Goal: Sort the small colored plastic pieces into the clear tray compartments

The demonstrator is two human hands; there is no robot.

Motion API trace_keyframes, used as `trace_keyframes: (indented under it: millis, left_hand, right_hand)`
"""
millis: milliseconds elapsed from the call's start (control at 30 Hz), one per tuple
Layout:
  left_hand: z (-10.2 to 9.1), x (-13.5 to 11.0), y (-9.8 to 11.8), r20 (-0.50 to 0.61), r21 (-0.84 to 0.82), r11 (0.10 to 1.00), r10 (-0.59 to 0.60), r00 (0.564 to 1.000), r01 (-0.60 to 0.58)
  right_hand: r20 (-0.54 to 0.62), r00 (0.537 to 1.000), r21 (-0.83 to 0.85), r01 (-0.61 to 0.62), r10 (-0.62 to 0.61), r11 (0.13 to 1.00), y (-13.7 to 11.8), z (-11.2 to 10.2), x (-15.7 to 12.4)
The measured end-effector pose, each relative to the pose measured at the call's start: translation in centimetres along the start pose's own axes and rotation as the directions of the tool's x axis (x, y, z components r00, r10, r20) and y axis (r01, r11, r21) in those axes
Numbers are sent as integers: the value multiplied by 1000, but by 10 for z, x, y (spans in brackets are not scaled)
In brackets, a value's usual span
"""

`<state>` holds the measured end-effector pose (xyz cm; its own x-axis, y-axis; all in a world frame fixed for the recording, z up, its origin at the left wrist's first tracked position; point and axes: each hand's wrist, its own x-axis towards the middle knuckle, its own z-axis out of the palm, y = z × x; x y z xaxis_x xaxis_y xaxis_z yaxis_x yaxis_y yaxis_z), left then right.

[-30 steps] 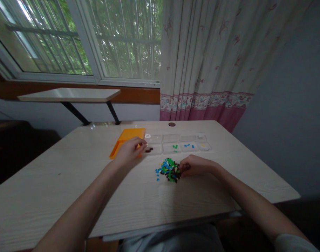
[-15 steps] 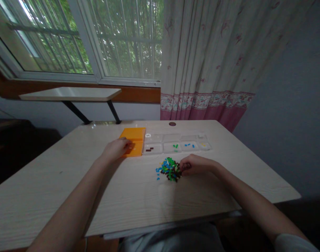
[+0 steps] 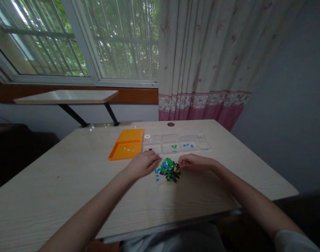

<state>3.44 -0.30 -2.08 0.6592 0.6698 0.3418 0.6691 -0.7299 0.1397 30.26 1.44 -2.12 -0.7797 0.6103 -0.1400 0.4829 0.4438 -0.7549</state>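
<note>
A heap of small green, blue, brown, yellow and pale toy bricks (image 3: 170,170) lies on the table. My left hand (image 3: 144,163) is at the heap's upper left, its fingers drawn together at the tips; anything between them is hidden. On the heap's right side, my right hand (image 3: 193,162) has curled fingers close to the brown bricks, and what they hold, if anything, cannot be made out. Behind the hands is a clear compartment tray (image 3: 170,138), with brown, green, blue and yellow bricks in separate front compartments. An orange box (image 3: 130,135) beside it holds several white pieces.
The wooden table (image 3: 78,182) has a round brown cable hole (image 3: 170,124) near its back edge. A raised shelf (image 3: 70,96) on dark legs stands at the back left. A curtain (image 3: 202,63) hangs behind the table.
My left hand has moved right and nearer from the orange box to the heap, uncovering the white pieces. My right hand stays beside the heap. The view has shifted slightly.
</note>
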Motion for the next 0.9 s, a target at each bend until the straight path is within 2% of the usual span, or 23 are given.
trace_keyframes:
  millis: [133, 267, 333, 433, 567, 767, 900]
  left_hand:
    - [8, 3, 15, -15, -103, 995, 14, 1000, -16]
    - [14, 4, 21, -123, -208, 978, -31, 992, 5]
    - [15, 5, 23, -168, -272, 962, -45, 985, -2]
    - [15, 6, 26, -188, -329, 944, -49, 981, -16]
    - [17, 6, 28, -173, -343, 939, -42, 984, -21]
    - [17, 6, 30, -169, -334, 943, -59, 984, -1]
    - [15, 7, 31, -155, -347, 938, -55, 986, -2]
  right_hand:
    - [-90, 995, 124, 45, -34, 991, -3, 7, 6]
    - [-109, 992, 263, 97, -70, 960, -5, 19, 14]
    - [-170, 982, 279, 131, -85, 951, -6, 24, 18]
    - [-271, 960, 223, 131, -68, 966, -5, 28, 21]
    - [-320, 947, 111, 57, -18, 992, -4, 30, 24]
    - [-340, 932, -157, 73, -123, 985, -16, 30, 20]
    - [-352, 924, -224, 70, -148, 972, -20, 30, 18]
